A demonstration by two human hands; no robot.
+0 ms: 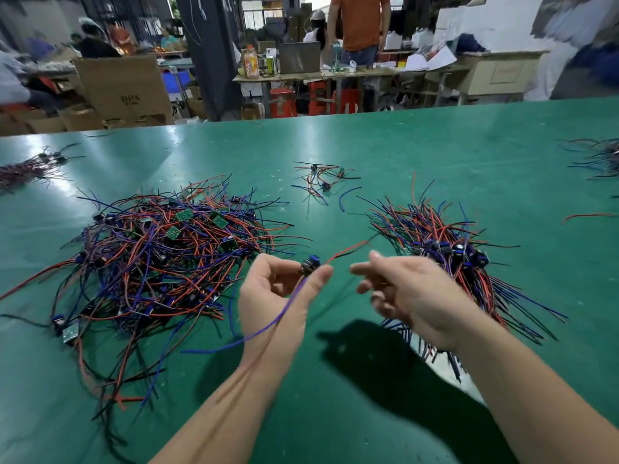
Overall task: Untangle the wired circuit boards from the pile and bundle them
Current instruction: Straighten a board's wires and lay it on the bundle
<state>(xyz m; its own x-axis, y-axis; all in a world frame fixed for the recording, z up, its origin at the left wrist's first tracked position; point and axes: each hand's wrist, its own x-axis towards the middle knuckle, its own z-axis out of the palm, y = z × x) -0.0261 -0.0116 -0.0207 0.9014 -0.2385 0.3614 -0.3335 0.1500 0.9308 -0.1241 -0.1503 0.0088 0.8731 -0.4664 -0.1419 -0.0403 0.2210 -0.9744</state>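
- Green table [418, 142], glossy, with small bits of debris scattered on it.
- Pile [160, 262] of tangled red, blue and black wires with small green boards, on the left.
- Bundle [445, 246] of wired boards on the right, well apart from the pile, its wires fanned out.
- Small cluster [321, 179] of a few wired boards farther back.
- Blue wire [348, 195], loose, just beside the cluster.
- Red wire [586, 216], alone near the right edge.
- Left heap [26, 169] and right heap [599, 159] of wires at the far edges.

One table [435, 145] carries five heaps of wired boards: large tangle [160, 262] near left, right heap [449, 249], small cluster [321, 179] far centre, far-left heap [30, 167], far-right heap [599, 157]. Two loose wires lie apart: one blue wire [348, 192], one red wire [586, 216]. Two hands show, left hand [271, 296] and right hand [402, 293]; the left pinches one single board [310, 264].
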